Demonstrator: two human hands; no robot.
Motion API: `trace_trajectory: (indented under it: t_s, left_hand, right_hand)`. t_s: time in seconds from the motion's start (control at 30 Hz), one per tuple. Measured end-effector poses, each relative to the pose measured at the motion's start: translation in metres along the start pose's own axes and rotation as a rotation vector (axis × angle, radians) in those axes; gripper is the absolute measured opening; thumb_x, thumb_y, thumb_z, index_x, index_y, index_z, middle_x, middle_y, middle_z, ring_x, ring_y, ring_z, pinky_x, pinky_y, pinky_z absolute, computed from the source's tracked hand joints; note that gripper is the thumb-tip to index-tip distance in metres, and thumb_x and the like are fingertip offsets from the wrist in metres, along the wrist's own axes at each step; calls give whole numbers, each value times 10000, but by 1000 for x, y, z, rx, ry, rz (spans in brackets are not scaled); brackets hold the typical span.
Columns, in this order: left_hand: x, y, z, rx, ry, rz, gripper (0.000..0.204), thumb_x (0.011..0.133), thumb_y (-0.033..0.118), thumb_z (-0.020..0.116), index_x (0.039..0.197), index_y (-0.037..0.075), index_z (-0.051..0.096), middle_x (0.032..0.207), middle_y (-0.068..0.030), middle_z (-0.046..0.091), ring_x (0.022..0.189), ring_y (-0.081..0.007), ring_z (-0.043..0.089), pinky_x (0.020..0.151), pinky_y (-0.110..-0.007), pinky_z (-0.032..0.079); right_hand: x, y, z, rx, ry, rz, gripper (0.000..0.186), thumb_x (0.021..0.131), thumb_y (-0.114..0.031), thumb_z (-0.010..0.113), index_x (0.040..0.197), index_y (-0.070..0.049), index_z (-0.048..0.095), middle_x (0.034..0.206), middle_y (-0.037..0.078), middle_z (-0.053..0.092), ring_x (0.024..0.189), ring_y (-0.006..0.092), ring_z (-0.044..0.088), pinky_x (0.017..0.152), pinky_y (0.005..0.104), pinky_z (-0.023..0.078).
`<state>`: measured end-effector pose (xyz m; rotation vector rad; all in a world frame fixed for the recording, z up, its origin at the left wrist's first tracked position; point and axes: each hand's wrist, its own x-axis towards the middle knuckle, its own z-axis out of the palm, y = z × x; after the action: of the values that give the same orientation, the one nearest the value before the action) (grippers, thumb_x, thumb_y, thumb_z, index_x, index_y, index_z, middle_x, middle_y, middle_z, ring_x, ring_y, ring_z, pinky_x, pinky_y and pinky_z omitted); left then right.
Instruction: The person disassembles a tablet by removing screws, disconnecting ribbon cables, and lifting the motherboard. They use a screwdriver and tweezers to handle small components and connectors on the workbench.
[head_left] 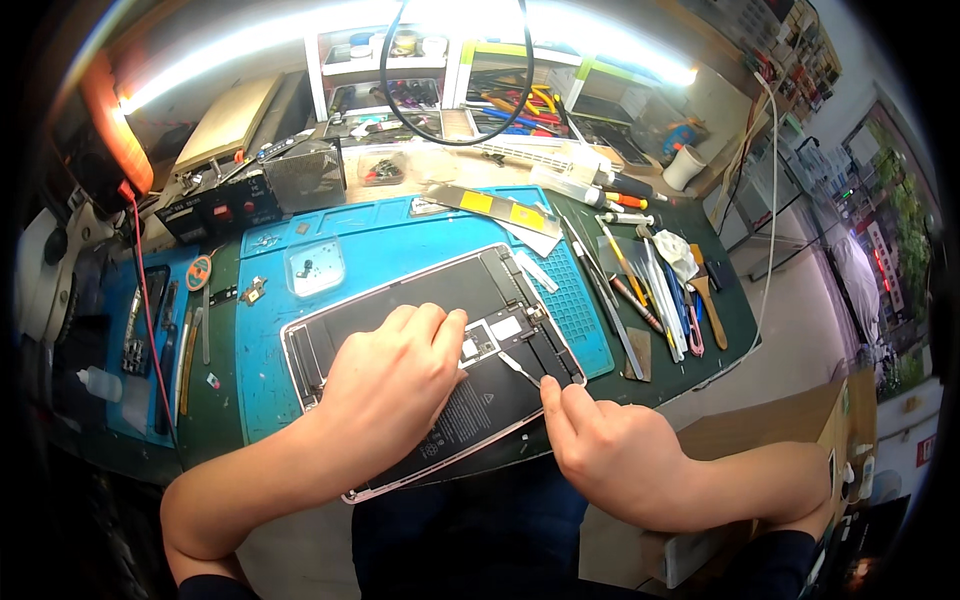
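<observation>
In the middle of the frame, an opened tablet (pixel 495 395) lies partly on a blue mat (pixel 262 345). At lower right of centre, the right hand (pixel 612 442) grips a thin tool (pixel 514 364), whose pale tip is at the tablet's inner parts. The left hand (pixel 395 375), left of centre, bends its fingers over the tablet; whether they hold something, one cannot tell.

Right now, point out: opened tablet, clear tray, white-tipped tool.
Opened tablet (pixel 478 381), head view: black inner panel.
Clear tray (pixel 321 286), head view: bare floor.
White-tipped tool (pixel 511 362), head view: its tip.
</observation>
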<state>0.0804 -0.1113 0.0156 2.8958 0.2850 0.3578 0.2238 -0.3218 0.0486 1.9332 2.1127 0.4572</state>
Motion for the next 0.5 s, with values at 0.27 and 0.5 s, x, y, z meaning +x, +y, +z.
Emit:
trace_trajectory:
  t_s: [0.27,0.5]
  left_hand:
    - [4,3,3,61,-2,17,420,906,193,844,1265,11,724,1099,-87,706,1041,-267,718,756,-373,610]
    - [3,2,4,44,24,29,388,910,172,835,1250,18,727,1098,-97,725,1047,-278,726,776,-381,618]
  right_hand:
    - [-8,-1,23,125,109,76,446,871,-50,704,1298,75,738,860,32,565,645,110,653,523,243,505]
    - [-5,4,48,404,232,160,414,911,-30,681,1308,86,694,984,103,592,688,178,710,579,282,573]
